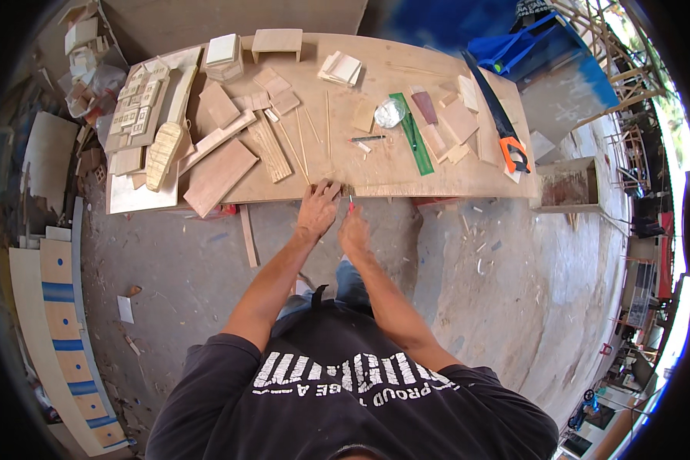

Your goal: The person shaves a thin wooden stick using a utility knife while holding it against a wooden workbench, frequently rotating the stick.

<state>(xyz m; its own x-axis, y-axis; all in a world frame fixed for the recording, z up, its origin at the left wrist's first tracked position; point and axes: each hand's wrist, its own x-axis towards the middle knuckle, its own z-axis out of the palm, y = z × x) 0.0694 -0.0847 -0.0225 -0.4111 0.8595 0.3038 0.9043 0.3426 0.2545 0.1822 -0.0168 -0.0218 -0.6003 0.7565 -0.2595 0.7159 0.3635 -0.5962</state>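
My left hand (321, 205) rests on the table's near edge, fingers bent and pressed together. Whatever lies under the fingertips is too small to make out. The end of a thin wooden stick (299, 159) reaches close to those fingers. Just to the right, my right hand (355, 230) is closed round a small red-handled tool (351, 205) with a narrow metal blade pointing up at the table edge. Most of its handle is hidden in the fist. More thin sticks lie beyond my left hand, beside a ridged wooden board (270, 149).
Wood pieces and a model-like wooden panel (139, 103) cover the table's left side. On the right lie a green ruler (412, 136), a marker (366, 139), a white plastic-wrapped bundle (389, 113) and an orange-handled handsaw (506, 123). A wooden box (567, 184) stands off the right end.
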